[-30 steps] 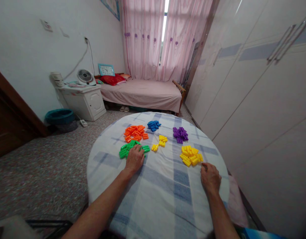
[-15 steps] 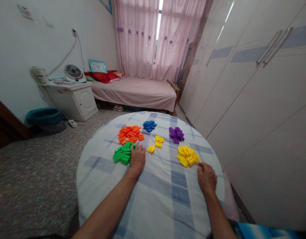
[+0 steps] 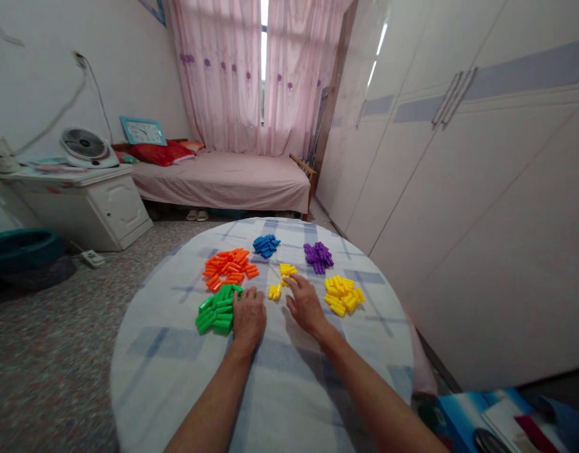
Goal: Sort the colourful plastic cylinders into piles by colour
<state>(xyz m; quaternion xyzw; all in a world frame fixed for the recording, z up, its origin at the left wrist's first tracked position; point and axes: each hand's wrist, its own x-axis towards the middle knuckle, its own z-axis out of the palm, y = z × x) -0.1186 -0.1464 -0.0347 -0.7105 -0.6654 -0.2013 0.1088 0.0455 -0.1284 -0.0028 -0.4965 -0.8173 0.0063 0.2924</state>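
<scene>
On a round table (image 3: 176, 352) with a blue-checked white cloth lie sorted heaps of small plastic pegs. My left hand (image 3: 248, 316) rests palm down, fingers curled, against the right side of the green heap (image 3: 214, 309). My right hand (image 3: 305, 303) reaches in with fingers spread, its fingertips at the small group of yellow pegs (image 3: 280, 280) in the middle. Beyond lie an orange heap (image 3: 227, 266), a blue heap (image 3: 265, 244) and a purple heap (image 3: 318, 255). A larger yellow heap (image 3: 343, 294) sits to the right of my right hand.
White wardrobe doors (image 3: 459, 189) line the right wall close to the table. A pink bed (image 3: 223, 182) stands at the back under pink curtains. A white cabinet (image 3: 82, 201) with a fan (image 3: 85, 146) is at left, a teal basin (image 3: 16, 245) on the floor.
My right hand has moved left from the table's right edge to the small yellow pegs in the middle. My left hand stays by the green heap. The view has turned right.
</scene>
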